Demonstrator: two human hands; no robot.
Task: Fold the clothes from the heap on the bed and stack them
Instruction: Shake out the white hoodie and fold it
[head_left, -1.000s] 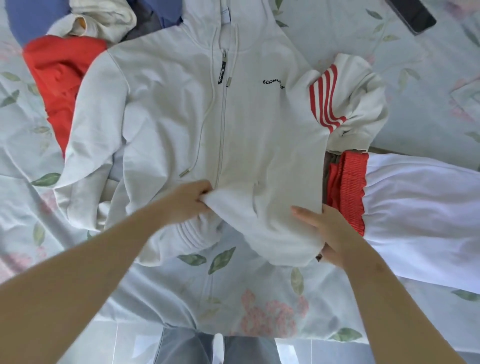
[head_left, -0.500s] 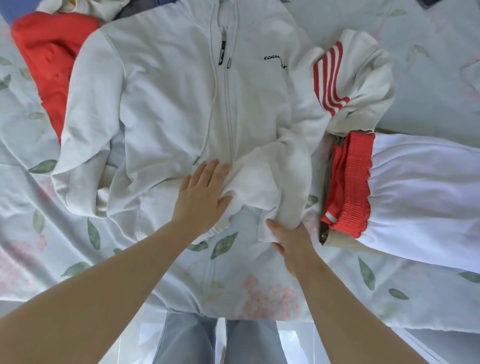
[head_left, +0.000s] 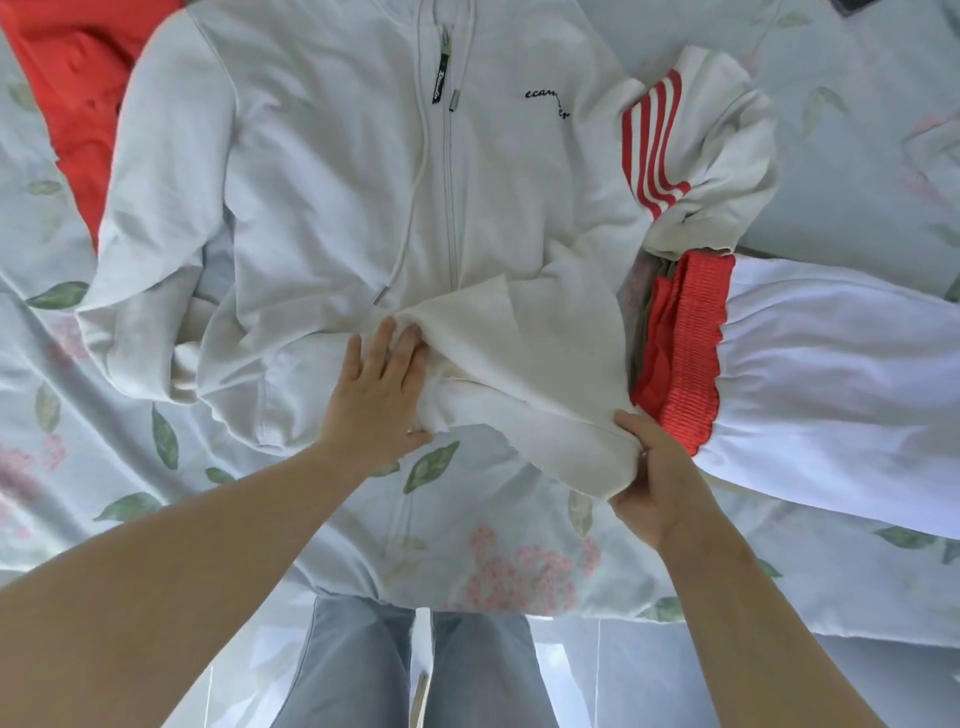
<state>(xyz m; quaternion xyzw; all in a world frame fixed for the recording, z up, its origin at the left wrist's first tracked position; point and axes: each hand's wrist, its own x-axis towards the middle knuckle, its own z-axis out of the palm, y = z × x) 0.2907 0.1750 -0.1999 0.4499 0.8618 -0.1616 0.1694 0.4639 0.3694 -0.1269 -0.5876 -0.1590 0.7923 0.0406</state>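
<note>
White hoodie (head_left: 332, 171) hem is pinched by right hand (head_left: 654, 483), pressed flat-fingered by left hand (head_left: 374, 400) near bed (head_left: 156, 493) front edge; smoothing is judged next.

1. The scene is bright, with soft, even daylight – its source is not visible.
2. The white hoodie (head_left: 332, 171) is near overexposed, and its folds give only pale grey shadows.
3. Faint shadows lie under the left hand (head_left: 376, 397) and right hand (head_left: 652, 480).
4. The wide lens bends the edges – both forearms look stretched.
5. The corners are a little soft.
</note>
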